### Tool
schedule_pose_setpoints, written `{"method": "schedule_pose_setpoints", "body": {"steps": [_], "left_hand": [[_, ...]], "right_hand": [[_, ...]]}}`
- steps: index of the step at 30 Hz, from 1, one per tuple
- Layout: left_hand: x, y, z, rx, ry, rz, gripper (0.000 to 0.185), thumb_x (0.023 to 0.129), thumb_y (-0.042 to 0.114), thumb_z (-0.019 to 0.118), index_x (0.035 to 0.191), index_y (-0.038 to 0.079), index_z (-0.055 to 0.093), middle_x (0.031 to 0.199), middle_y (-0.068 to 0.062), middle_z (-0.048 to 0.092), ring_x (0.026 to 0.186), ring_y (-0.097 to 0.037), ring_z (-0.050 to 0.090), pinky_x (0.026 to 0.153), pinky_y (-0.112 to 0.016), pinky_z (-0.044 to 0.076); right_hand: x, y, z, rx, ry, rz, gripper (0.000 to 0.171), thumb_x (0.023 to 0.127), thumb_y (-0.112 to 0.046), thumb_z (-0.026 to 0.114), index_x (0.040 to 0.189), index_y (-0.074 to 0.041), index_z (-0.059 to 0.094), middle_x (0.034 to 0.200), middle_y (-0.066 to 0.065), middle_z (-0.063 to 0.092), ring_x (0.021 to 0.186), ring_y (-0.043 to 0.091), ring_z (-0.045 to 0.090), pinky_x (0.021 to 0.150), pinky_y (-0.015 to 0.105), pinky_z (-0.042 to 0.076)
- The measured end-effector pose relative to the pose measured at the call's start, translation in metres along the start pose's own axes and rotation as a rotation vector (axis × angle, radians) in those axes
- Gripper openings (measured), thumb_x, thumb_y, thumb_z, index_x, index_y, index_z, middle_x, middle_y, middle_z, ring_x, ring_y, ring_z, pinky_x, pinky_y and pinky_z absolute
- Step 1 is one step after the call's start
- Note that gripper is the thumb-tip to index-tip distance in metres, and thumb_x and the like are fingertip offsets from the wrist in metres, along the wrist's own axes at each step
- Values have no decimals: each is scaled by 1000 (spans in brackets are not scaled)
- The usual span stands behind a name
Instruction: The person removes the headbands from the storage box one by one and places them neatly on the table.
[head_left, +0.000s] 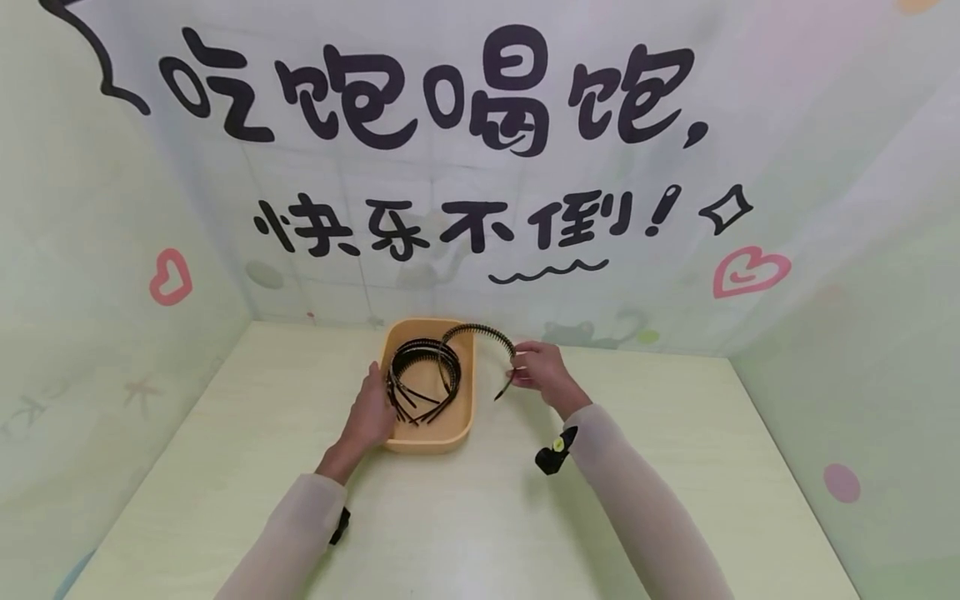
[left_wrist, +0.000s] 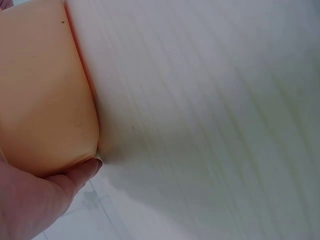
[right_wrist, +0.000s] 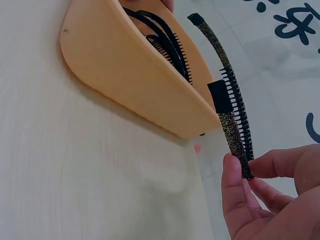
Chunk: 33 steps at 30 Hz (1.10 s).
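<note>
Because the right hand [head_left: 542, 368] pinches the toothed headband [head_left: 480, 328] on one arm only, between thumb and fingers, the band could pivot or slip; its long, unsupported far side would be the cause. The comb teeth [right_wrist: 241, 112] could also snag the looped headbands [head_left: 405, 354], tugging several at once. If the left hand [head_left: 372, 408] eased off, such a tug might drag the plastic bin [head_left: 427, 446]; for now that hand grips the bin's side wall, fingers along the outside.

The gold-speckled black band arches up and leftward from the pinch, over the bin's nearer rim, its far arm dropping above the bin's inside; whether it touches the bundle I cannot tell. Its short end hangs just below and left of the pinch, outside the bin.
</note>
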<state>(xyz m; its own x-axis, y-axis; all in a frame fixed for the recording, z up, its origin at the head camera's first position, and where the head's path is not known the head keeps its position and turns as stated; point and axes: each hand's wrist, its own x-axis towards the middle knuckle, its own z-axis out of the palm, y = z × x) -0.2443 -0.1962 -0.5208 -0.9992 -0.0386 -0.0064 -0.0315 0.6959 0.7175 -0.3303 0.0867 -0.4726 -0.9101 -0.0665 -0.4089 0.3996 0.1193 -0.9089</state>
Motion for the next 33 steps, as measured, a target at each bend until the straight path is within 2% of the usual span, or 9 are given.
{"method": "schedule_pose_setpoints", "body": {"steps": [10,23,27,33], "left_hand": [[0,-1,0,7,2,0,78,89,-9,41,153,-12,-4,148,-41,25,133,-52,38,99,-60,43],[-1,-2,1,-4,2,-4,80,87,-9,43,153,-12,-3,149,-41,25,134,-52,37,102,-61,41],[-1,-2,1,-13,1,-9,80,88,-9,43,153,-11,-3,149,-40,25,134,-51,38,101,-60,42],[0,-3,1,-20,-3,0,80,88,-10,42,153,-11,-4,150,-40,23,134,-52,36,101,-60,42]], "right_hand": [[4,10,-34,48,43,24,44,92,-1,56,136,-2,57,134,24,55,73,13,68,61,23,56],[13,26,-57,58,96,48,45,93,-1,56,137,2,54,126,22,60,69,9,68,59,20,53],[16,32,-58,69,110,67,43,93,0,56,136,4,54,118,20,62,67,9,67,58,20,52],[19,41,-57,72,134,80,40,93,2,57,132,4,56,94,11,66,65,10,66,57,21,51]]}}
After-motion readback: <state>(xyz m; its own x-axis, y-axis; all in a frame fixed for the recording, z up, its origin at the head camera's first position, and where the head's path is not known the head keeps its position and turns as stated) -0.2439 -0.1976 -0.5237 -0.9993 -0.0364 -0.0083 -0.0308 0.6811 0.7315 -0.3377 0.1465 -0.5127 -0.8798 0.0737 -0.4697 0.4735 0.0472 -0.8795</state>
